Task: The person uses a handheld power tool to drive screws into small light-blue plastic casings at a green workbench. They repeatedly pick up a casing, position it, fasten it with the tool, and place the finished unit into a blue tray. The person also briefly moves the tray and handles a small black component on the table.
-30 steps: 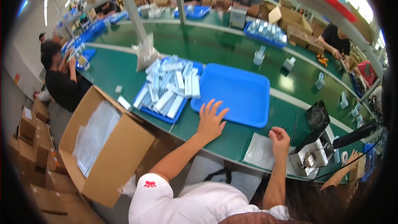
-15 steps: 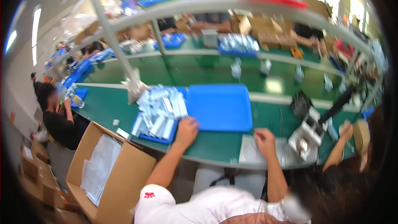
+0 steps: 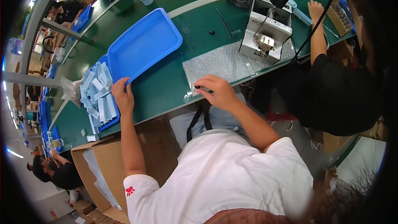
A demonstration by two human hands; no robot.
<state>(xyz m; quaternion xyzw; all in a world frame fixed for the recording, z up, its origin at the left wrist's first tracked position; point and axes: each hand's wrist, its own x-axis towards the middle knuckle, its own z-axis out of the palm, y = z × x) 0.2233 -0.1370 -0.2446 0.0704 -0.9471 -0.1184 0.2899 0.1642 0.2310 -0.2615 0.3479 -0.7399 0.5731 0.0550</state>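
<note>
- Both hands have drawn back toward the near edge of the green table [image 3: 166, 87] since half a second ago, and the view has tipped further down over them.
- Right hand [image 3: 217, 92] rests on the near-left corner of the bubble-wrap sheet [image 3: 226, 64], fingers curled; it seems to pinch a small dark part, though that is too small to be sure.
- Left hand [image 3: 123, 96] lies flat with fingers loose on the near corner of the empty blue tray [image 3: 143, 45], gripping nothing, just beside the pile of pale blue sleeves [image 3: 97, 97] in a second tray to the left.
- Judged step: getting hold of the sheet while the other hand steadies the tray; next would call for a clean pinch and lift of the sheet's corner.
- Far right stands a white machine [image 3: 265, 31]; a cardboard box [image 3: 103, 170] sits below the table.
</note>
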